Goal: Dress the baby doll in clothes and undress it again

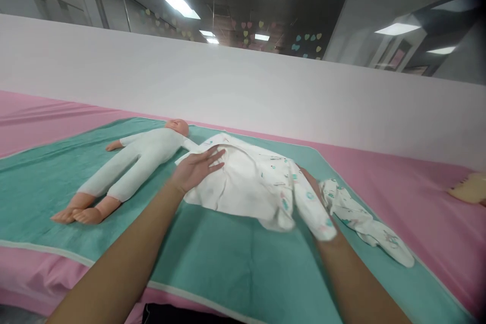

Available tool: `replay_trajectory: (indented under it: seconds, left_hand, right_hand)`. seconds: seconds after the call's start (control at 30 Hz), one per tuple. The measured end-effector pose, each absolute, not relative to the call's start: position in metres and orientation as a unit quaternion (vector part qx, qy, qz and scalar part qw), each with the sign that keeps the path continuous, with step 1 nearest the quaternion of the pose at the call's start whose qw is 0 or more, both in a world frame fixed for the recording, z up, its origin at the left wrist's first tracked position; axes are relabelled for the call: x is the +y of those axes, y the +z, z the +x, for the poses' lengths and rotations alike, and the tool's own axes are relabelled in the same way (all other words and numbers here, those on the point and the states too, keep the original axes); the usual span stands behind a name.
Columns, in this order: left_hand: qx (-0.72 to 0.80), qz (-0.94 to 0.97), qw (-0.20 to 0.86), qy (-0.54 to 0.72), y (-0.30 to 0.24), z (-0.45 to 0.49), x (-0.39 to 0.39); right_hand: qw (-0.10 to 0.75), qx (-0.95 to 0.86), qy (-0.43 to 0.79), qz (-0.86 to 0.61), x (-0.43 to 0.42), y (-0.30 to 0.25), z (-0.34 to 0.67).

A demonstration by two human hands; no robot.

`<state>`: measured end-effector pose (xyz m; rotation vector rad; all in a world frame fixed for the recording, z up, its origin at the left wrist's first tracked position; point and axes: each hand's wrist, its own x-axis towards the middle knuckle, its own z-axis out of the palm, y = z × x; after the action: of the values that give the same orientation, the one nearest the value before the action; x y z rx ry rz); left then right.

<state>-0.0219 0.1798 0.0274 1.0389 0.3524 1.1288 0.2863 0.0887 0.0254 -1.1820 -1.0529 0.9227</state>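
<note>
Shirt of thin white cloth with small teal print (243, 177): one, creased, spread between two bare hands over one teal plush mat with pale edging (235, 253). Left hand (195, 167) had fingers spread against the shirt. Right hand (309, 178) sat mostly behind the printed sleeve, which draped over its forearm; grip couldn't be told. One smooth-limbed doll in a white suit (155, 147) lay on the mat, left; one crumpled white printed garment (359, 220) lay right. Wrinkled pink sheet (379, 172) lay underneath.
</note>
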Motion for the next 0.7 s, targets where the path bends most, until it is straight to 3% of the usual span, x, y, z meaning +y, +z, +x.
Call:
replay_trajectory:
  seconds: [0.07,0.17,0.27,0.43,0.5,0.57,0.7]
  left_hand:
    - [0.262,0.496,0.665,0.492,0.015,-0.012,0.186]
    - [0.413,0.572,0.518,0.483,-0.008,-0.001,0.197]
    - [0.430,0.638,0.431,0.472,-0.023,0.004,0.203]
    - [0.408,0.752,0.325,0.404,-0.035,0.006,0.205]
    - [0.407,0.779,0.286,0.382,-0.040,0.006,0.206]
    - [0.413,0.788,0.271,0.369,-0.043,0.006,0.206]
    - [0.426,0.816,0.222,0.321,-0.043,0.007,0.205]
  right_hand:
    - [0.609,-0.425,0.439,-0.506,0.106,0.010,0.299]
    - [0.636,-0.352,0.479,-0.492,0.125,-0.008,0.322]
    - [0.609,-0.374,0.435,-0.547,0.130,-0.018,0.331]
    - [0.316,-0.588,0.252,-0.700,0.120,-0.017,0.313]
    - [0.250,-0.629,0.204,-0.707,0.120,-0.014,0.307]
    - [0.247,-0.644,0.236,-0.684,0.123,-0.008,0.310]
    - [0.263,-0.589,0.423,-0.636,0.132,0.006,0.336]
